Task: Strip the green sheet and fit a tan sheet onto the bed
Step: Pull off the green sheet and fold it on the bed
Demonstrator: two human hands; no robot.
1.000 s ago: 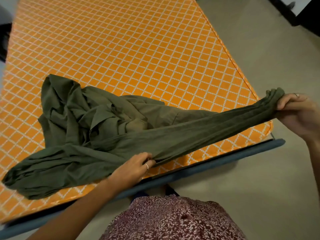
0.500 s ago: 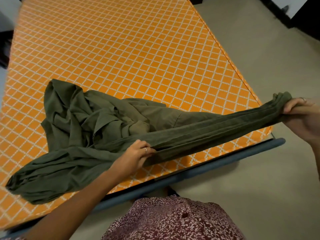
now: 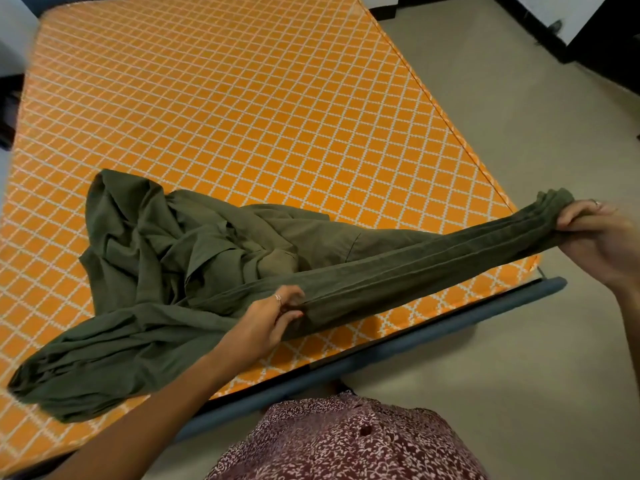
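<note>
Bare orange mattress (image 3: pixel 242 116) — green sheet (image 3: pixel 180 258) stripped, bunched taut between left hand (image 3: pixel 273 315) and right hand (image 3: pixel 599 237), both grips pinching; no tan sheet visible.

Beige floor (image 3: pixel 502 140) right of the bed — smooth, evenly lit. Dark furniture base (image 3: pixel 602 46) at top right corner, white wall panel (image 3: pixel 568 15) behind it.
</note>
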